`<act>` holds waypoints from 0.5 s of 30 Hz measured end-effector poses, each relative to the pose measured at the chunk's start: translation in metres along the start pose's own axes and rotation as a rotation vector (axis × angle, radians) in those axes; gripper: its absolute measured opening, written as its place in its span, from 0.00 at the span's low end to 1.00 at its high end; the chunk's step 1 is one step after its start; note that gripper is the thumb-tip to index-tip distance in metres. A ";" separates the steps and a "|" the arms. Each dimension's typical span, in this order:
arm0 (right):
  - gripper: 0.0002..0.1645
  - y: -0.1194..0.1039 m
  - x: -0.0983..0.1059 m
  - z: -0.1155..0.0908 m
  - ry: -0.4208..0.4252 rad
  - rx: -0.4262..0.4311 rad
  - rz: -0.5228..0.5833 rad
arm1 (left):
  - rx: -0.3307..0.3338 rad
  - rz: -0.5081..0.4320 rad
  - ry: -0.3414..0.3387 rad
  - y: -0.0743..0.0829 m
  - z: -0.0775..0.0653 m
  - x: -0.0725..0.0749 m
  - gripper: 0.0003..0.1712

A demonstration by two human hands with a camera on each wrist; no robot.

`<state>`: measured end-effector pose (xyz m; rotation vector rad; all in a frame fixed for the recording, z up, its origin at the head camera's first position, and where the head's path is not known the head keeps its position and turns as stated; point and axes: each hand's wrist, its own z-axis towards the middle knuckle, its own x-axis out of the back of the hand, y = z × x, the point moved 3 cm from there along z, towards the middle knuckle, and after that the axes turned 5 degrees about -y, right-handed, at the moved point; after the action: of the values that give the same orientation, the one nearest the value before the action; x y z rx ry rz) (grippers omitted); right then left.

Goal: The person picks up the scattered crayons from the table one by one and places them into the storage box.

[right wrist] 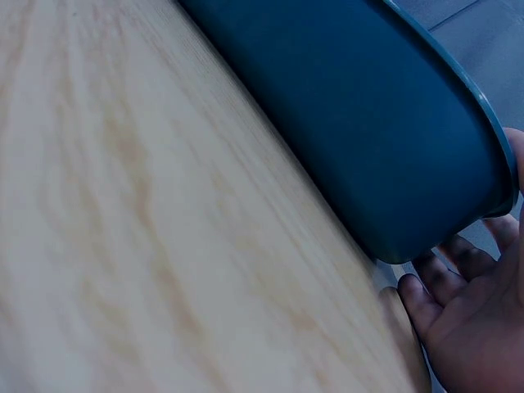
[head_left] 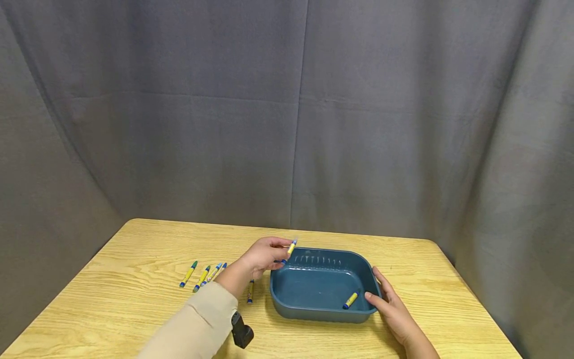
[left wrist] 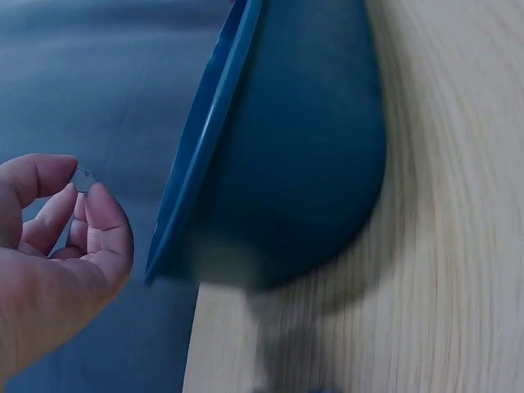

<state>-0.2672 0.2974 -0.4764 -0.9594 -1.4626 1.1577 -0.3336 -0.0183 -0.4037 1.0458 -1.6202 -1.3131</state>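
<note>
Thumb and fingers of my left hand [head_left: 264, 257] pinch a yellow-wrapped crayon [head_left: 292, 247] with a pale tip, over the left back rim of a dark blue plastic bin [head_left: 323, 315]. In the left wrist view only the round end of this crayon [left wrist: 83, 180] shows between the fingertips, above the rim's height. My right hand [head_left: 394, 309] grips the bin's right end, thumb over the rim; in the right wrist view its fingers [right wrist: 422, 307] lie along the outer wall. Inside the bin, near that thumb, lies another yellow crayon [head_left: 351, 300] with a blue end.
Left of the bin, several crayons [head_left: 202, 278] lie on the wooden table [head_left: 134, 279], partly behind my left forearm. One more crayon [head_left: 250, 291] lies between that arm and the bin. A grey curtain [head_left: 215, 149] hangs behind the table's back edge.
</note>
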 end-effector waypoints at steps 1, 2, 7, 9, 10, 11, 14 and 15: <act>0.47 0.000 0.000 0.000 0.000 -0.002 0.001 | 0.000 0.006 -0.014 0.001 0.002 -0.006 0.22; 0.47 0.000 0.000 0.000 0.000 -0.006 0.004 | 0.001 0.010 -0.026 0.002 0.003 -0.011 0.22; 0.47 0.000 0.000 -0.001 0.000 -0.007 0.011 | 0.003 0.028 -0.077 0.002 0.007 -0.037 0.22; 0.47 0.000 -0.001 -0.001 0.002 -0.004 0.012 | 0.010 0.029 -0.092 0.001 0.008 -0.047 0.22; 0.47 0.000 -0.001 -0.001 0.001 -0.002 0.013 | 0.017 0.031 -0.097 0.000 0.008 -0.051 0.22; 0.47 -0.001 -0.001 -0.001 0.001 0.000 0.013 | 0.024 0.035 -0.101 -0.001 0.008 -0.055 0.21; 0.47 -0.001 -0.002 -0.001 0.002 0.003 0.014 | 0.040 0.040 -0.112 -0.005 0.009 -0.067 0.21; 0.47 -0.001 -0.002 -0.001 0.003 0.001 0.013 | 0.045 0.042 -0.113 -0.006 0.010 -0.071 0.20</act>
<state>-0.2653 0.2953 -0.4758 -0.9704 -1.4550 1.1660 -0.3171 0.0506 -0.4168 0.9739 -1.7538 -1.3339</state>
